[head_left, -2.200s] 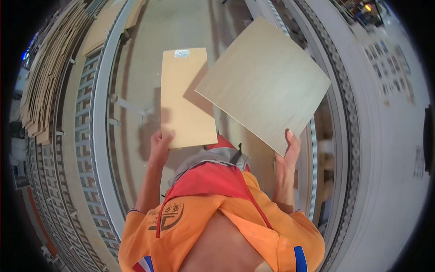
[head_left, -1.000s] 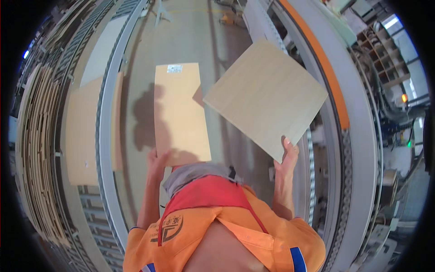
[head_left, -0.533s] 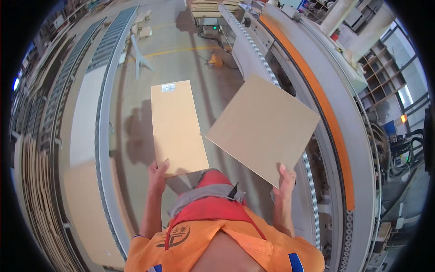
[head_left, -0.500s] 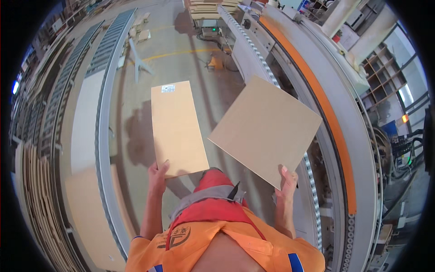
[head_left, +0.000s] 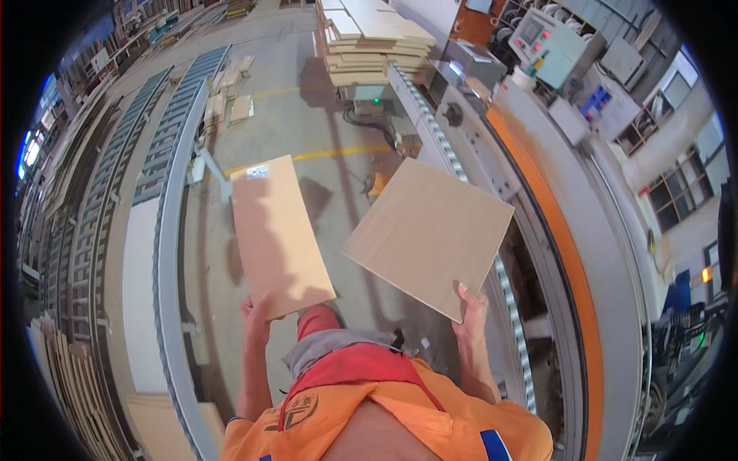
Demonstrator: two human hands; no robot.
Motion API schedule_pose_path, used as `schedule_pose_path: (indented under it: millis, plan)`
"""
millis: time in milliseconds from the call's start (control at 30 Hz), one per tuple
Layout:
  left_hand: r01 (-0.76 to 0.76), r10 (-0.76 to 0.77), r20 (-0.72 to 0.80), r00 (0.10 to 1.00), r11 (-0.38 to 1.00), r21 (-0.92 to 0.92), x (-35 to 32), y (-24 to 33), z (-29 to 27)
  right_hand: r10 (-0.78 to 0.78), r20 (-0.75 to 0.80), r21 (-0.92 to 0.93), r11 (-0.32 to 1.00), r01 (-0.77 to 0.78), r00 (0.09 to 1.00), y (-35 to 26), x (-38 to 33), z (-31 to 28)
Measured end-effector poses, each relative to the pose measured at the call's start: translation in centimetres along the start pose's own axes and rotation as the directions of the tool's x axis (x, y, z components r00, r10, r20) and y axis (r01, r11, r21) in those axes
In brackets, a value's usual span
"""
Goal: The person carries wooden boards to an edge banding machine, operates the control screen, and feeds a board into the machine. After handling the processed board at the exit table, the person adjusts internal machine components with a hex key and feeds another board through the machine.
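My left hand [head_left: 257, 316] grips the near edge of a long narrow wooden panel [head_left: 277, 234] that has a small white label at its far end. It is held flat out in front of me. My right hand [head_left: 470, 306] holds a square pale wooden board [head_left: 428, 234] by its near corner, turned like a diamond. The two boards sit side by side over the concrete floor, a little apart. An orange shirt and a grey and red cloth fill the lower middle.
A roller conveyor [head_left: 165, 146] runs along the left, with a white panel [head_left: 142, 292] lying on it. On the right stands a long machine with an orange stripe [head_left: 553, 230] and a roller track. A stack of boards [head_left: 377, 34] lies ahead, and timber piles [head_left: 73, 384] sit at lower left.
The view has swung forward along the aisle, bringing the stack of boards and the machine into sight. Both boards stay in my hands, held in much the same way.
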State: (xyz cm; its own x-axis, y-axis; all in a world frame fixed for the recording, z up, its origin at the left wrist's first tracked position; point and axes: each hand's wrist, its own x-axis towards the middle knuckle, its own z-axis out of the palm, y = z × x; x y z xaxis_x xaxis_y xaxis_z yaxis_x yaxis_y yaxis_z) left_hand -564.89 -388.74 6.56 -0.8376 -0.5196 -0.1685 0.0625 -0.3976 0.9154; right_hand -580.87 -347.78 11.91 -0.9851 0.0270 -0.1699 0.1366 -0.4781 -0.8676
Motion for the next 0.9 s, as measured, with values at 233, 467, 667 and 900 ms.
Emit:
schedule_pose_path:
  millis: [233, 467, 667, 900]
  plan:
    - [-0.020, 0.019, 0.009, 1.000, 1.000, 0.022, 32.1, 4.5, 3.1, -0.008, 0.030, -0.061, 0.998, 0.009, 1.000, 3.8, 22.0, 12.5]
    - [0.037, -0.035, 0.154, 0.987, 0.999, -0.008, 68.6, 8.6, 13.9, -0.047, -0.167, -0.046, 0.998, 0.040, 0.985, 2.8, 42.5, 24.9]
    - [-0.038, 0.035, 0.251, 0.967, 0.999, 0.008, 100.4, 12.8, 30.8, -0.079, -0.210, -0.052, 0.996, 0.070, 0.975, 4.9, 69.8, 33.3]
    - [0.022, -0.052, 0.276, 0.960, 0.994, 0.109, 128.9, 13.6, 43.7, -0.070, -0.285, 0.062, 0.994, 0.091, 0.956, 3.5, 91.8, 42.4]
